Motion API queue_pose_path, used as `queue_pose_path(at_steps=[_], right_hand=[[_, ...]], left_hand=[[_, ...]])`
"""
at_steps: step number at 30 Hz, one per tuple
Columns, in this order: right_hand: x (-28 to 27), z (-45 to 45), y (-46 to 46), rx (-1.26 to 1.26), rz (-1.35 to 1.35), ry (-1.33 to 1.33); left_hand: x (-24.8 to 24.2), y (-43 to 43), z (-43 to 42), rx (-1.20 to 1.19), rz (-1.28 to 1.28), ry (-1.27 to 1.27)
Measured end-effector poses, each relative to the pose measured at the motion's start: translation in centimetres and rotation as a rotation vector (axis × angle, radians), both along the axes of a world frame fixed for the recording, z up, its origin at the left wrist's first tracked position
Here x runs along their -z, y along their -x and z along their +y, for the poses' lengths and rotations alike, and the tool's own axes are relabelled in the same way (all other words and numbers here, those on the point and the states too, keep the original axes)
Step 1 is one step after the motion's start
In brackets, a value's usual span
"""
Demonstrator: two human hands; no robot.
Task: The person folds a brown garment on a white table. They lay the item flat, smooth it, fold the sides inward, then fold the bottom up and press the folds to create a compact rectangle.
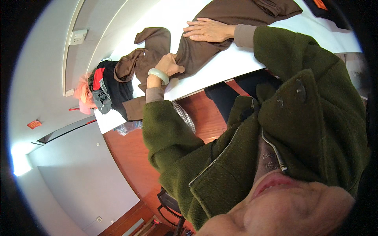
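Observation:
A brown cloth garment (203,54) lies spread across a white table (189,85). My left hand (168,65), with a pale bangle at the wrist, is closed on the garment's near left part, thumb pointing right. Flat on the same cloth, up and to the right, rests my right hand (208,30), palm down with the fingers apart and pointing left. More brown fabric (157,41), with a sleeve-like folded strip, lies just beyond and left of my left hand; whether it belongs to the same garment I cannot tell.
A heap of clothes, with a black garment (119,88), grey cloth (102,101) and pink mesh-like fabric (83,91), is at the table's left end by the wall. Dark orange-marked cloth (320,6) lies far right. Below are clear plastic (127,127) and a dark chair (169,203).

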State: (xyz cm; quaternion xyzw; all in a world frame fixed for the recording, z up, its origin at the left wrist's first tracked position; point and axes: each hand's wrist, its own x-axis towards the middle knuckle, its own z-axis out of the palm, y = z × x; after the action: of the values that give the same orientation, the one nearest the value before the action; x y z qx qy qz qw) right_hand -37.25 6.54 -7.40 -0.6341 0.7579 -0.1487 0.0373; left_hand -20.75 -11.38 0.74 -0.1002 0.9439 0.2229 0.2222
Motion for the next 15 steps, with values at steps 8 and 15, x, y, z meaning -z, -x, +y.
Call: queue_pose_path(at_steps=[8, 15], right_hand=[[-0.2, -0.3, 0.3, -0.027, -0.071, -0.028], [-2.6, 2.4, 3.4, -0.121, -0.479, 0.085]], left_hand=[[-0.1, -0.5, -0.7, -0.160, -0.204, 0.167], [-0.5, -1.8, -0.7, -0.200, -0.133, -0.221]])
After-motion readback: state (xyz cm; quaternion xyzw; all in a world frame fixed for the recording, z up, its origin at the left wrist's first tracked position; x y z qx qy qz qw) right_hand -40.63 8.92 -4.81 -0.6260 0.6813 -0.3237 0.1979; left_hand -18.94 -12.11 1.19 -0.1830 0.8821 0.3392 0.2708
